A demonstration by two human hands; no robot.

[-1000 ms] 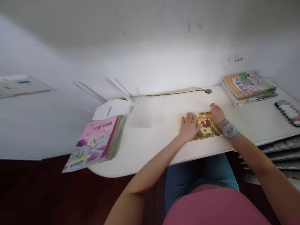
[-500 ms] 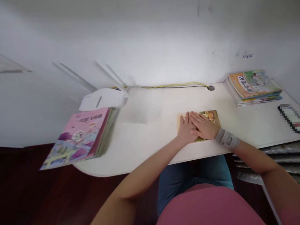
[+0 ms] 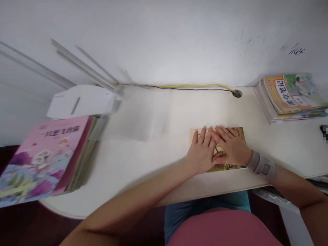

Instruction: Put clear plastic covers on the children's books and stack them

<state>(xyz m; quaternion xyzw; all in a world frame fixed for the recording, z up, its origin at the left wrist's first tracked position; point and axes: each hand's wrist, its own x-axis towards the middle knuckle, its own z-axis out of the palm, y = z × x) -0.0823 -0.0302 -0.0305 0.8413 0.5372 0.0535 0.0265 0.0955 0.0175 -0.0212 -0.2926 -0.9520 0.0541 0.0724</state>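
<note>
A small book with a yellow-brown illustrated cover lies on the white desk, close to its front edge. My left hand rests flat on the left part of the cover, fingers stretched out. Over the right part lies my right hand, also flat, its thumb reaching towards the left hand. A grey band circles my right wrist. Between them the hands hide most of the cover. Neither hand grasps anything.
To the left, a stack of picture books with a pink cover stands before a white router with antennas. More books are piled at the right. A yellow cable runs along the wall to a desk hole. A blurred-out dark object sits at the right edge.
My hands have drawn apart a little: the right no longer overlaps the left, and more fingers are spread on the book. The camera view has shifted closer.
</note>
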